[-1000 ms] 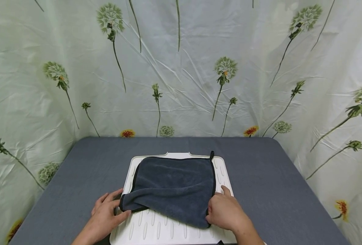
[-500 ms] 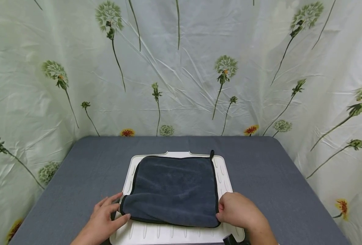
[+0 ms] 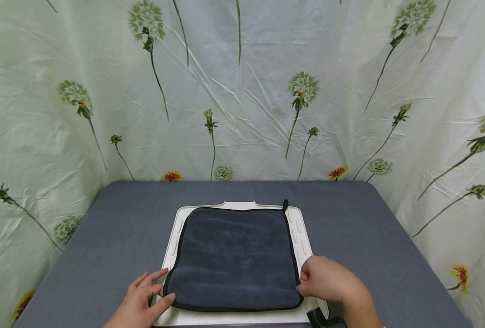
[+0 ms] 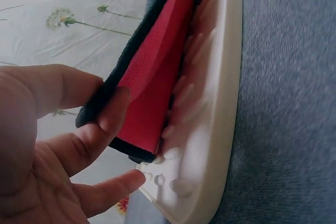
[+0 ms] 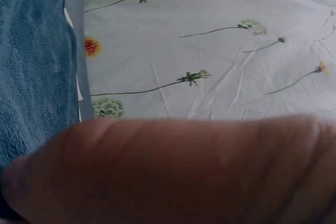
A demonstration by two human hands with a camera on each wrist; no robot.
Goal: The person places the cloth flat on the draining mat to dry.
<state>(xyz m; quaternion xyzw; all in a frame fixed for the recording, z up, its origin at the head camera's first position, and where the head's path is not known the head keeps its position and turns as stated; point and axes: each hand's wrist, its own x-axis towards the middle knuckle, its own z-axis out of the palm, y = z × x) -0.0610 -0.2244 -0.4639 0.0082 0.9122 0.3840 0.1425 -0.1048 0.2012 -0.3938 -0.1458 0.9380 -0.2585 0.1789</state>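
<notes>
A dark grey-blue towel (image 3: 234, 255) with black edging is spread over a white ribbed tray (image 3: 308, 246). My left hand (image 3: 141, 298) pinches its near left corner between thumb and index finger, the other fingers spread. In the left wrist view that corner of the towel (image 4: 152, 72) is raised off the tray (image 4: 210, 108) and shows a red underside. My right hand (image 3: 328, 280) pinches the near right corner, fingers curled. Its thumb side fills the lower part of the right wrist view, against the towel (image 5: 37, 66).
The tray rests on a grey cloth-covered table (image 3: 127, 218). A black hanging loop (image 3: 285, 204) sticks up at the towel's far right corner. Behind stands a pale curtain (image 3: 258, 91) with dandelion prints. A black strap piece (image 3: 317, 317) shows by the right wrist.
The towel's near right corner has moved right, and its near edge has come toward me. The fold across its middle has flattened out. Both hands keep to their corners, the left barely moving.
</notes>
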